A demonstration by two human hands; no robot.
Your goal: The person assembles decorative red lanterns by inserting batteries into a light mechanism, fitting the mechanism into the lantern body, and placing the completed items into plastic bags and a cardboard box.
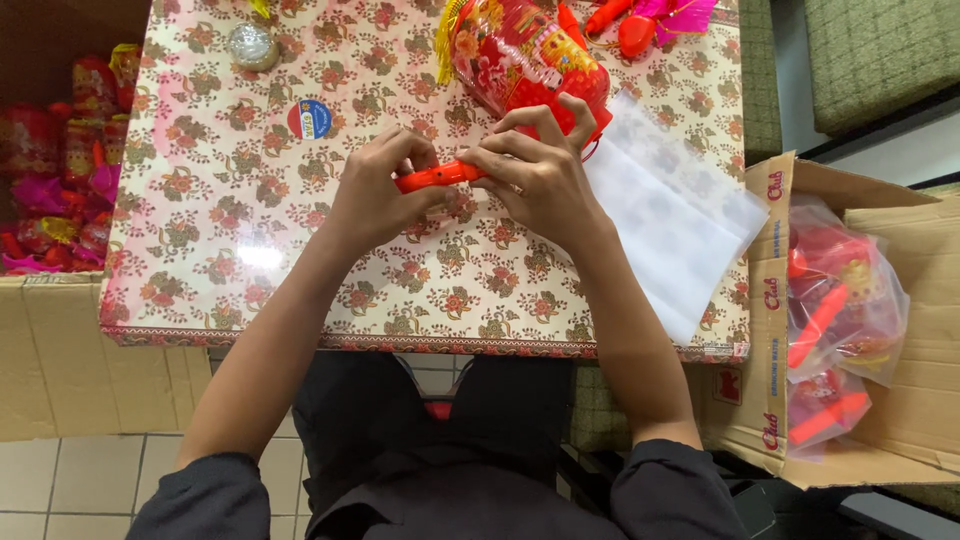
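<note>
Centrally, frame middle: orange plastic stick, gripped at either end by left hand and right hand over a floral tabletop. Above: red lantern. Right: clear plastic bag (flat, empty-looking). Frame edges: cardboard boxes of red toys.

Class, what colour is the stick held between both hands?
Orange stick, seen best in the head view.

Person, seen from above: wearing a black top with sleeves pushed up past the elbows, cuffs bunching in soft folds; forearms, left hand and right hand showing bare, no rings, watch or gloves; dark trousers covering the lap
</note>
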